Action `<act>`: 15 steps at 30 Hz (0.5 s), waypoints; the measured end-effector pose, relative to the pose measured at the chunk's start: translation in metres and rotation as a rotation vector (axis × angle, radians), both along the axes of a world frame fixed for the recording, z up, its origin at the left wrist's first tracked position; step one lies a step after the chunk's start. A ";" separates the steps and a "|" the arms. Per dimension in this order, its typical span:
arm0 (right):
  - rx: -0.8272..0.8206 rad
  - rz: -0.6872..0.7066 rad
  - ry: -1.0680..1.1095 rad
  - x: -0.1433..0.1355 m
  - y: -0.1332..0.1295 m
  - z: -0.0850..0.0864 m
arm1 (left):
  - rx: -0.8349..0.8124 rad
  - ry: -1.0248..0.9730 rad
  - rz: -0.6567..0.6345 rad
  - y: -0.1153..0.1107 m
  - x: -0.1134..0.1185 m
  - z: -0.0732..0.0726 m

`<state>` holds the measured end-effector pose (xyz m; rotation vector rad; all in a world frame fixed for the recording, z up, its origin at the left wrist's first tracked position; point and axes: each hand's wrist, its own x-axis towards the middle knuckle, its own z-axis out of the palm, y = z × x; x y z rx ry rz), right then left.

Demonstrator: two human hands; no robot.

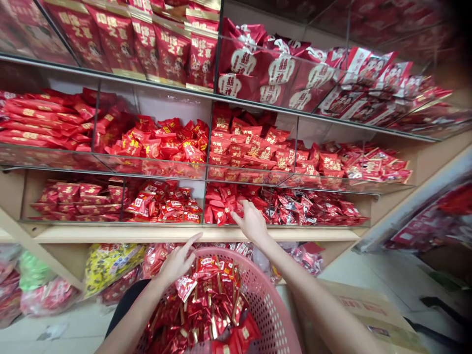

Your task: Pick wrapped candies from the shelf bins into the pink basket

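My right hand (251, 222) reaches over the front edge of the bottom shelf, thumb and fingers apart, at a compartment of small red wrapped candies (220, 216). Nothing shows in its grasp, though some fingertips are partly hidden. My left hand (179, 261) hovers above the left rim of a pink plastic basket (271, 300), its index finger stretched toward the shelf board. That hand looks empty. Inside the basket lies a heap of red and gold wrapped packets (206, 314); a red and white packet (186, 286) rests just below my left hand.
Glass-fronted shelves hold red snack bags (171, 46) above and wrapped candies (254, 147) in the middle. A wooden ledge (121, 234) runs below. Under it sit a yellow bag (112, 265) and other plastic bags. A cardboard box (365, 309) stands at right on the tiled floor.
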<state>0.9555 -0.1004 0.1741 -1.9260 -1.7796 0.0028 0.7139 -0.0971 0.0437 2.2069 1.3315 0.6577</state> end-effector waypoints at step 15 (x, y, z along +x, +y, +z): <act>-0.042 -0.044 0.213 -0.007 0.028 -0.010 | -0.037 0.027 0.036 -0.003 0.003 0.006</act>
